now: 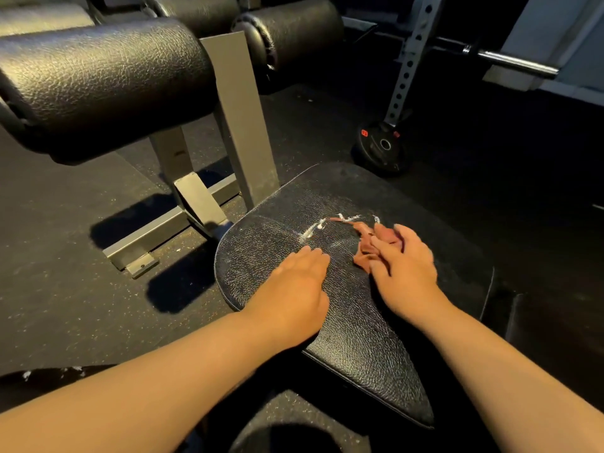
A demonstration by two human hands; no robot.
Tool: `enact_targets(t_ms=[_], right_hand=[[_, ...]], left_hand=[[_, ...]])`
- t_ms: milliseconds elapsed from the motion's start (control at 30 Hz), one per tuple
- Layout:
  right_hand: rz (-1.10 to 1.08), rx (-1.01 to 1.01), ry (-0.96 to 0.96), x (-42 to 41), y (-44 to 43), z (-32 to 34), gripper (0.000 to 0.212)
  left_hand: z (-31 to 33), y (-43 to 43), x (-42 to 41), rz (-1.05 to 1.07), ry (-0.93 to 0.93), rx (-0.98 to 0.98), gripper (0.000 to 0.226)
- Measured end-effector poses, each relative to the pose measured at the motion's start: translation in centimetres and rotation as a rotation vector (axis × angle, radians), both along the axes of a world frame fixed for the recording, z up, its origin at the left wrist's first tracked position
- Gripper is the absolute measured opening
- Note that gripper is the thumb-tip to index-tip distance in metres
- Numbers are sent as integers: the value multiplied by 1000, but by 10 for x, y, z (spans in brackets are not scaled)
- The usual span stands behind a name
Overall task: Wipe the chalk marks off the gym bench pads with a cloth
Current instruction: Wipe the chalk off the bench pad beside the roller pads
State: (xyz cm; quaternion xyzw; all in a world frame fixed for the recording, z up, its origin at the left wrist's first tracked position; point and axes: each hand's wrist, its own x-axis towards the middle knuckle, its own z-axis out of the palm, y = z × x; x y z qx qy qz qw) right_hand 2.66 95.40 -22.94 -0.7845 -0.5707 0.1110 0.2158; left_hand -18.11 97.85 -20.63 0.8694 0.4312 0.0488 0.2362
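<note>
1. Two bare hands are on my feed, both on the bench pad (356, 341), a black, grained, rounded cushion in the lower middle of the view.
2. Left hand (294, 282): palm down, fingers straight and together, lying flat on the pad's left part and holding nothing. Its fingertips stop just short of the nearest chalk.
3. Right hand (405, 263): fingers curled over the cloth (363, 253), pressing it to the pad.
4. Cloth: reddish-pink and bunched. It shows at the hand's left side, and a thin tail runs up-left along the pad toward the chalk.
5. Chalk marks (310, 234): white streaks across the middle of the pad, just beyond both hands. I log one thick smear ahead of the left fingertips, thinner strokes by the cloth's tail, and faint arcs of haze out to the pad's left edge.
6. Roller pads (98, 83): black and cylindrical, upper left, carried on a grey steel frame (235, 109) that stands on the speckled dark floor (65, 230).
7. Weight plate (380, 148): black, beyond the pad, at the foot of a perforated rack upright (413, 57). It carries small red labels, and I cannot read the print.
8. Barbell (516, 62): a chrome sleeve, upper right.
</note>
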Motion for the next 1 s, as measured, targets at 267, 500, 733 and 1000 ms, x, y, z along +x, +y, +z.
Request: enact_targets(t_ms=[267,500,733,1000], right_hand=[[349,105,250,-12,-2,-10,47],[-63,186,59,36,10,-12,50],[175,48,6,20,23,-9,48],[131,104,-18,2,13,-2,54]], left_hand=[[-2,2,1,-9,-2,41,59],[-1,-3,5,-38,14,38,60],[-1,3,10,-43,29,61,60],[-2,2,17,-58,51,73,55]])
